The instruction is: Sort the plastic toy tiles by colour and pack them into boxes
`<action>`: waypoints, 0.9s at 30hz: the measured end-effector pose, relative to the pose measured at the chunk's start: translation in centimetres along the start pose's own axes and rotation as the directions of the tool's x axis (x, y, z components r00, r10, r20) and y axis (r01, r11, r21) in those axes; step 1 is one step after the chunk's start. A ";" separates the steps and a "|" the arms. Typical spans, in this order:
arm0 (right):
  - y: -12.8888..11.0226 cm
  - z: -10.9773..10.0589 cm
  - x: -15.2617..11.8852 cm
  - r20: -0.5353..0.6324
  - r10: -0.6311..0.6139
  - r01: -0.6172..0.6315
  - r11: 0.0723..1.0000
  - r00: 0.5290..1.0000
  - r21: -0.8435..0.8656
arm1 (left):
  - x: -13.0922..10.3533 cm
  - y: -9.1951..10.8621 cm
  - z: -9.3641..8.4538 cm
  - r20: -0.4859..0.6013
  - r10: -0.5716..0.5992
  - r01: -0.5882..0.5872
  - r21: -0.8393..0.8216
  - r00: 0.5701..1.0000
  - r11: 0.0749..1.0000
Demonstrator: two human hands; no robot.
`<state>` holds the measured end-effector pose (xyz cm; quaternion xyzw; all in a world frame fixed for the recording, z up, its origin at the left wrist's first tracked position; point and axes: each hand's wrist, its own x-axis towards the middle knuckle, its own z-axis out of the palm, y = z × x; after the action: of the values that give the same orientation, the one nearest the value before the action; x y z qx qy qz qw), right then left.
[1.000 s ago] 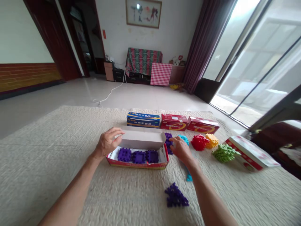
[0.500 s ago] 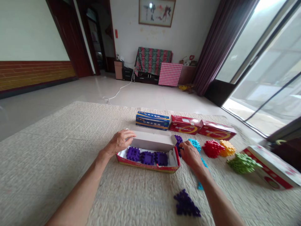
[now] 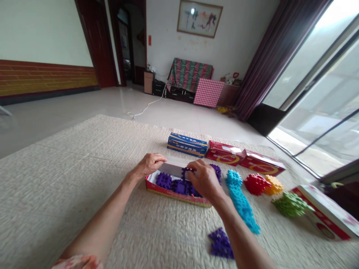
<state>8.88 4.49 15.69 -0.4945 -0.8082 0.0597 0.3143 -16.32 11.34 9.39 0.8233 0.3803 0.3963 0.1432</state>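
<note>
An uncovered red and gold cardboard box (image 3: 179,198) sits in front of me, its white lid flap (image 3: 174,169) raised at the back. Purple square building blocks (image 3: 163,180) lie in a row inside it on white lining. My left hand (image 3: 151,164) pinches the flap's left end. Over the box's right half, my right hand (image 3: 204,177) is closed on a purple interlocking block (image 3: 185,173), partly hidden by the fingers. Just right of that hand, more purple blocks (image 3: 215,172) lie behind the box. Another purple cluster (image 3: 221,244) rests on the mat nearer me, partly behind my right forearm.
A blue box (image 3: 187,145) and two red boxes (image 3: 224,153) stand in a row behind. To the right lie blocks in light blue (image 3: 242,205), red (image 3: 255,184), yellow (image 3: 273,185) and green (image 3: 292,204). A white and red carton (image 3: 328,211) stands at the far right.
My right hand has moved left from the purple blocks beside the box to above it, now carrying a purple block. My left hand stays at the flap. The view has shifted slightly.
</note>
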 end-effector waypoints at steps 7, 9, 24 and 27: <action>-3.1 5.5 2.0 0.269 -0.008 0.039 0.993 0.963 -0.110 | 0.1 0.1 0.0 -0.022 -0.010 0.010 -0.018 1.000 1.000; -3.2 6.0 2.1 0.294 0.003 0.038 0.991 0.956 -0.131 | 0.1 0.2 -0.1 -0.027 -0.006 0.005 -0.018 1.000 1.000; 7.8 -3.9 -1.5 -0.179 0.150 -0.170 0.980 0.972 -0.101 | 0.2 0.2 -0.1 0.010 0.057 -0.058 0.070 0.998 0.996; 11.0 -5.1 -3.4 -0.132 0.276 -0.296 0.940 0.952 -0.170 | 0.1 -0.3 0.1 0.002 0.060 -0.060 0.081 0.998 0.995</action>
<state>21.25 6.10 13.75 -0.6366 -0.7117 0.0021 0.2969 -16.40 11.63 9.24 0.8394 0.3712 0.3849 0.0978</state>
